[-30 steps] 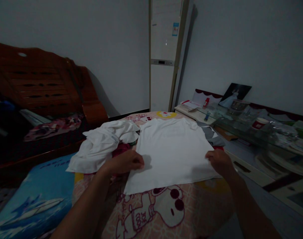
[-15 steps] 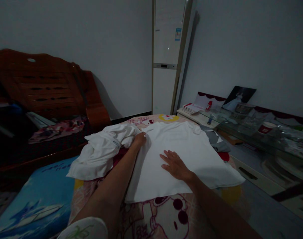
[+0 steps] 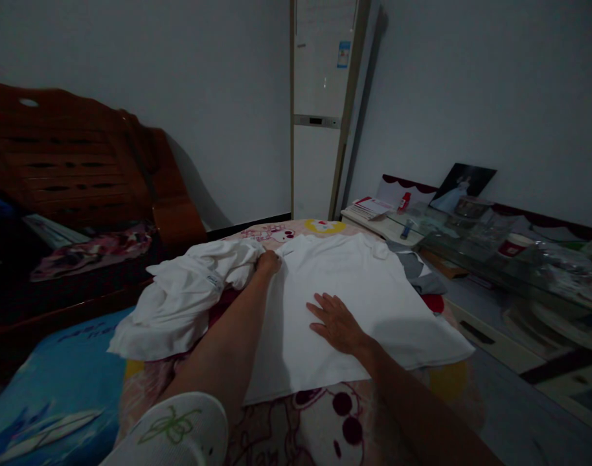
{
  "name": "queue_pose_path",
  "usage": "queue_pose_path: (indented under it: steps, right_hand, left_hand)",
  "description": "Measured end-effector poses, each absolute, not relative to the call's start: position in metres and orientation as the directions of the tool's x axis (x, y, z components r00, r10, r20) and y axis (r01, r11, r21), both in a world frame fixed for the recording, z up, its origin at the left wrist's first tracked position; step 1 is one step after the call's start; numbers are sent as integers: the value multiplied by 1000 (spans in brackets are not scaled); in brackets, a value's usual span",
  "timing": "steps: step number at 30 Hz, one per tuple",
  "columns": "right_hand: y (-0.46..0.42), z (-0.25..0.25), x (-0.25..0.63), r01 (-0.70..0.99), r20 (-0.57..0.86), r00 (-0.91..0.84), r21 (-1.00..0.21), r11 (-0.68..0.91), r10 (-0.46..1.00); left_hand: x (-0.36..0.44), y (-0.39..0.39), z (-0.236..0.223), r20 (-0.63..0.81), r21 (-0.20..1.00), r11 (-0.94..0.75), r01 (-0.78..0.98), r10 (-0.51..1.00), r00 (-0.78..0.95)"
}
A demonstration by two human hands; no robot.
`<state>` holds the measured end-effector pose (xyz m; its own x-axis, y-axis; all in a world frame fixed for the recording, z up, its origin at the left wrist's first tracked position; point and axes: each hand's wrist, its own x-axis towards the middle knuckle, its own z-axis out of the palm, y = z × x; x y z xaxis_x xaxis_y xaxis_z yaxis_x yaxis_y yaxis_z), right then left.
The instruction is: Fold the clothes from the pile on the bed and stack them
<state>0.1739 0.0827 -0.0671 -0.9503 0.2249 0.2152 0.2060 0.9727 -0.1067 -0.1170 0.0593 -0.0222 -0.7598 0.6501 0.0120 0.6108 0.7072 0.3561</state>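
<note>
A white T-shirt lies spread out, its neck end away from me and its hem towards me. My left hand reaches along its left side, fingers closed on the cloth near the left shoulder; the fingertips are partly hidden. On the middle of the shirt my right hand rests flat, fingers apart, holding nothing. To the left, just beside my left forearm, lies a crumpled heap of white clothing with a small label showing.
A patterned pink cover lies under the clothes. Grey clothing shows beyond the shirt's right side. A blue padded surface and wooden bench stand left. On the right is a glass-topped cabinet with a paper cup.
The view has shifted slightly, so the scene sits a little further left and higher. Both hands keep nearly the same places on the shirt.
</note>
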Motion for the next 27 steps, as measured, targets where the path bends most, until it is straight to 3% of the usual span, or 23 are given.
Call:
queue_pose_path:
  steps: [6,10,17,27]
  right_hand:
    - [84,-69,174,207,224,-946,-137,969,234]
    - [84,-70,174,208,209,-949,-145,967,235]
    - [83,-72,175,191,251,-943,-130,973,219]
    - [81,-71,177,169,298,-934,-121,978,198]
  left_hand:
    - [-106,50,-16,173,364,757,543,518,-838]
    - [-104,56,-16,271,349,699,624,563,-781]
    - [-126,104,-17,168,437,616,655,659,-733]
    - [-134,138,-35,114,534,638,555,596,-795]
